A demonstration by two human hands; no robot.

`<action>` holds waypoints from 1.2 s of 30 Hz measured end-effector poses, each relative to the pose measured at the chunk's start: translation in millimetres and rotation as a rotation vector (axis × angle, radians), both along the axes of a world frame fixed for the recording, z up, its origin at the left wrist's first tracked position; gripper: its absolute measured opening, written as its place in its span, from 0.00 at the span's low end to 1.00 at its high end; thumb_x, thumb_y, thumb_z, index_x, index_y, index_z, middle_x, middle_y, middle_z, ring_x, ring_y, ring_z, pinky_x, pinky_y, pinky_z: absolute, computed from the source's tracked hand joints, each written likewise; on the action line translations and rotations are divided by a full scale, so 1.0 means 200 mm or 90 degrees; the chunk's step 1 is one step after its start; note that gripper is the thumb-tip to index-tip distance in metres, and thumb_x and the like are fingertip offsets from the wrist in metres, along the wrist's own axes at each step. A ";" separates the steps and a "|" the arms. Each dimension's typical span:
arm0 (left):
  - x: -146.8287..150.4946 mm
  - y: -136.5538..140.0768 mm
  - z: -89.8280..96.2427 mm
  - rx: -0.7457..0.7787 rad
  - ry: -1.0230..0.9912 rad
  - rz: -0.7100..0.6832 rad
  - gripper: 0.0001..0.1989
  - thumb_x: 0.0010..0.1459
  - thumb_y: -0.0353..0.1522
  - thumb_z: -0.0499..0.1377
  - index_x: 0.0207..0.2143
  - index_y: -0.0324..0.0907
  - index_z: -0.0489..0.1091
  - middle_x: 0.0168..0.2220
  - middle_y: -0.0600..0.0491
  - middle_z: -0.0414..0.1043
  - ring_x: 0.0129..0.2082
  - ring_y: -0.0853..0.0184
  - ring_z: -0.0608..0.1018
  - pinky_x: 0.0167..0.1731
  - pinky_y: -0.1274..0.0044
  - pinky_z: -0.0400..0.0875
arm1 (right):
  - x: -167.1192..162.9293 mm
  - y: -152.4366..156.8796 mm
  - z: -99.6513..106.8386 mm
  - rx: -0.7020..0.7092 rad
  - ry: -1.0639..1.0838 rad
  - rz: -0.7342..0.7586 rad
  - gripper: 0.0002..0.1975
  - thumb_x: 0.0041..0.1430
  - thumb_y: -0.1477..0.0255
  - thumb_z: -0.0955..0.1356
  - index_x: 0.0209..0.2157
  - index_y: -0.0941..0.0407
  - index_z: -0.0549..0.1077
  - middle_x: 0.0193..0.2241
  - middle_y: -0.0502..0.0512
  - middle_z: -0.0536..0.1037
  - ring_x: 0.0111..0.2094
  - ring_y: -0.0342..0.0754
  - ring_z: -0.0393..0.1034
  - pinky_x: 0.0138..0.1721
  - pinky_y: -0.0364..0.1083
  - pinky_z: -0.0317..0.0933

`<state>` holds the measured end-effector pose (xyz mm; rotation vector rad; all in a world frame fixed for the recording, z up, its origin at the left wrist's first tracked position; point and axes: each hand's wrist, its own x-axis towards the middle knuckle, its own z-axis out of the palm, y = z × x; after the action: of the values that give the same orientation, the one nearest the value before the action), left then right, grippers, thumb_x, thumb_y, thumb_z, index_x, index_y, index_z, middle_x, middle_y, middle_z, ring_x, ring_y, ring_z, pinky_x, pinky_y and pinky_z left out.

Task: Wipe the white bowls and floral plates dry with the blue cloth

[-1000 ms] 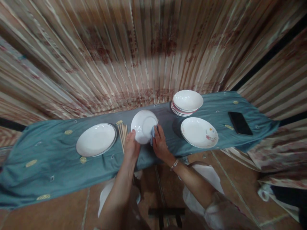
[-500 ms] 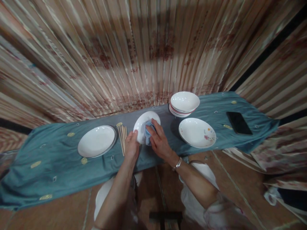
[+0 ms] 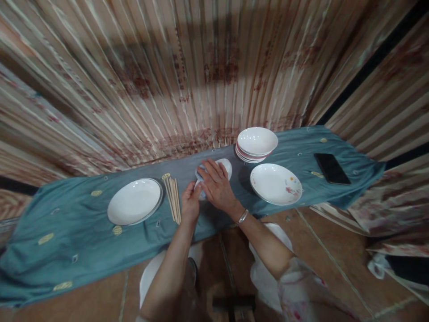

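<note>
In the head view my left hand (image 3: 190, 202) grips the near left edge of a small white plate (image 3: 227, 167), thumb on top. The plate is tilted, and much of it is hidden behind my hands. My right hand (image 3: 217, 185), a silver bangle at its wrist, presses a light blue cloth (image 3: 200, 171) against the plate, its fingers laid across it. Just left of my left hand lie several wooden chopsticks (image 3: 173, 200) side by side.
Stacked white plates (image 3: 134, 202) lie on the left of the teal tablecloth (image 3: 83, 232). To the right stand a stack of white bowls (image 3: 257, 142), a flower-patterned plate (image 3: 273, 182) and a black phone (image 3: 331, 168). A pleated curtain (image 3: 201, 80) hangs behind the table.
My right hand has swept the cloth up and left across the plate and now covers more of it. The plate has turned and tilted in my left hand.
</note>
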<state>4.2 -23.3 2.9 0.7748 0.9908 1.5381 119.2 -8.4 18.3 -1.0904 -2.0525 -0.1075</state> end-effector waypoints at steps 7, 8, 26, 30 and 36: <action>0.03 0.01 0.03 -0.019 -0.016 -0.005 0.18 0.41 0.43 0.71 0.27 0.40 0.73 0.23 0.58 0.72 0.21 0.75 0.70 0.25 0.82 0.64 | 0.03 0.07 -0.02 -0.049 0.065 -0.021 0.22 0.69 0.69 0.55 0.61 0.57 0.64 0.64 0.63 0.63 0.68 0.52 0.48 0.68 0.59 0.38; 0.03 0.01 0.03 -0.026 -0.013 -0.008 0.18 0.41 0.43 0.71 0.27 0.40 0.73 0.23 0.58 0.72 0.21 0.75 0.69 0.24 0.82 0.63 | 0.04 0.09 -0.02 -0.054 0.081 -0.029 0.23 0.70 0.69 0.55 0.62 0.57 0.63 0.64 0.63 0.63 0.68 0.52 0.48 0.68 0.59 0.39; -0.02 0.03 0.02 -0.078 -0.143 0.073 0.20 0.36 0.40 0.75 0.28 0.39 0.73 0.27 0.53 0.78 0.26 0.70 0.77 0.32 0.79 0.70 | 0.11 0.31 -0.40 -0.379 0.636 -0.159 0.22 0.64 0.54 0.57 0.26 0.55 0.67 0.23 0.48 0.70 0.29 0.46 0.64 0.38 0.46 0.62; -0.04 0.04 0.00 -0.072 -0.146 0.076 0.18 0.40 0.40 0.73 0.30 0.38 0.74 0.28 0.52 0.79 0.29 0.69 0.79 0.36 0.78 0.71 | 0.09 0.28 -0.43 -0.417 0.695 -0.167 0.22 0.60 0.51 0.61 0.22 0.53 0.63 0.19 0.44 0.65 0.27 0.44 0.61 0.35 0.44 0.60; -0.07 0.04 0.00 -0.081 -0.164 0.078 0.18 0.41 0.39 0.73 0.32 0.38 0.76 0.31 0.49 0.80 0.31 0.66 0.80 0.38 0.76 0.73 | 0.07 0.25 -0.40 -0.443 0.692 -0.145 0.19 0.59 0.54 0.63 0.23 0.53 0.64 0.21 0.45 0.66 0.30 0.45 0.62 0.36 0.44 0.58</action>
<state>-9.3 -15.8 2.1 0.4207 0.9466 1.6166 134.1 41.8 -62.6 -1.3480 -0.9589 0.9442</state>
